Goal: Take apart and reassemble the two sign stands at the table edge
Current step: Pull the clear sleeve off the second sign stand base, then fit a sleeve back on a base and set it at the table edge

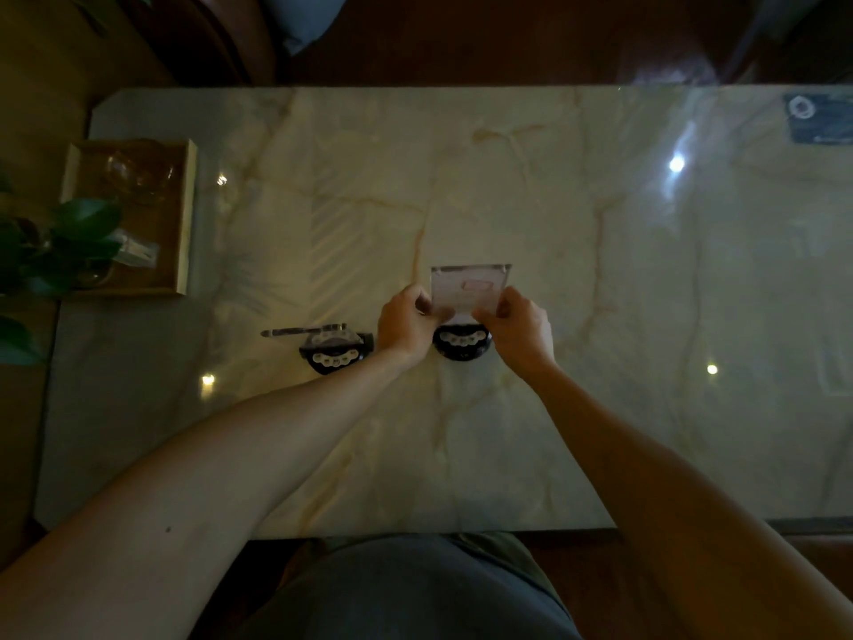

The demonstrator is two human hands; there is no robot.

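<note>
I see the marble counter (600, 270) carrying everything. A tray (184, 214) sits at its left end. My left hand (406, 323) and right hand (519, 327) hold the clear panel (471, 286) between them, fingers (422, 293) pinching its lower left and lower right edges. The panel stands tilted directly above the right base (461, 346), their junction hidden. The left base (334, 353) lies just beside my left wrist, its panel (302, 331) seen edge-on.

No legible txt: sign panel (471, 288) print too blurred, dark label (818, 118) on table corner unreadable.
</note>
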